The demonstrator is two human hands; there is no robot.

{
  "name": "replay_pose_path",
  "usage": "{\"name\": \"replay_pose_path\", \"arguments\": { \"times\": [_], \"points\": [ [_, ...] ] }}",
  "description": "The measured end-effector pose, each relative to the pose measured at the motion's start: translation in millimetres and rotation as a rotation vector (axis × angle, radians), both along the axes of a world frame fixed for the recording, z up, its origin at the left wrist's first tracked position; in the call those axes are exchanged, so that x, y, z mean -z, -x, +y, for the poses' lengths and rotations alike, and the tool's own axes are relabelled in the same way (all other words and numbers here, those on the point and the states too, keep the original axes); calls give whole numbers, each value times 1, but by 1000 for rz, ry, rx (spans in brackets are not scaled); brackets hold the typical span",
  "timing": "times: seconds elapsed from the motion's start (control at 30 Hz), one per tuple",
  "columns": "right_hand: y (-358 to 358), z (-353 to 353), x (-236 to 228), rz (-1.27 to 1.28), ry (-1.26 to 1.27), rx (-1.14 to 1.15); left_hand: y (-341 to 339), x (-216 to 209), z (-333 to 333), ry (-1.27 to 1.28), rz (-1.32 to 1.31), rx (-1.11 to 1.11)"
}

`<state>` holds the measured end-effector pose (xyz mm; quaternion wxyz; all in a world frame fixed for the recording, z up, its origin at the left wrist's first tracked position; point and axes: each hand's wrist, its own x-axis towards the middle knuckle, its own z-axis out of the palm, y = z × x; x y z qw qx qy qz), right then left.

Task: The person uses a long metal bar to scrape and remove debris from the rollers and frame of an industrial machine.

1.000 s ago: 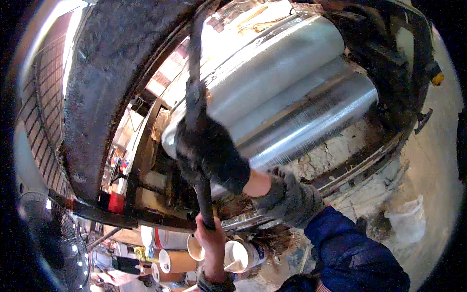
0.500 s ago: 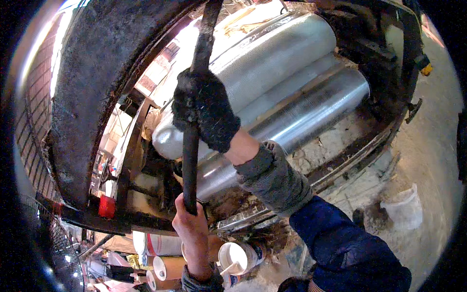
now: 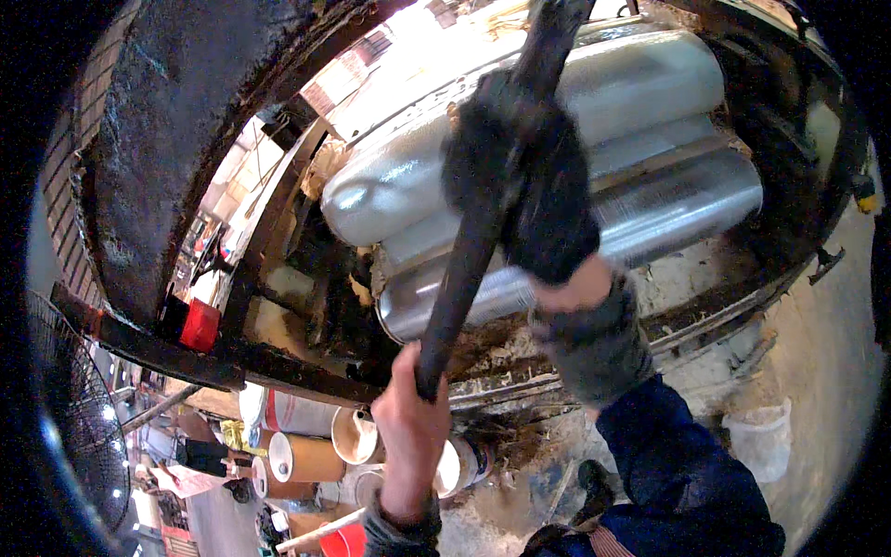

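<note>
My right hand (image 3: 548, 190), in a black glove and slightly blurred, is wrapped round a long dark bar (image 3: 471, 255). The bar slants from the top of the picture toward me, its upper end cut off by the edge. Bare of any glove, my left hand (image 3: 408, 422) is closed round the bar's lower end. Behind the bar lie a pale shiny roller (image 3: 640, 79) and, nearer to me, a polished metal roller (image 3: 687, 200), side by side in a dark, dirty machine frame (image 3: 306, 376). My hands and the bar hide parts of both rollers.
A heavy dark curved panel (image 3: 176, 139) rises at the left, with a red block (image 3: 200, 325) below it. Brown drums (image 3: 311, 458), a white bucket (image 3: 455, 467) and a red bucket (image 3: 345, 540) stand below. A translucent tub (image 3: 759, 436) sits on the floor at right.
Both hands and the bar have shifted right in the picture, and the bar leans more. The view has moved too, so the machine appears tilted differently. Both hands keep their hold.
</note>
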<state>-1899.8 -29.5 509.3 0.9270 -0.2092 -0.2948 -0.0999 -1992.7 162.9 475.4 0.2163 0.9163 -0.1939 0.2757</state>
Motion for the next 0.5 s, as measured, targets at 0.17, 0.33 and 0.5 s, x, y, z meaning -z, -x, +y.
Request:
{"name": "replay_pose_path", "arguments": {
  "times": [0.17,0.33,0.5],
  "points": [
    [6,80,39,26,42,-116,44,99,48,145,46,-135],
    [-15,96,1,-68,-81,-117,35,94,42,290,99,-308],
    [-7,75,-10,-99,-119,-130,32,79,28,277,42,-261]
  ]
}}
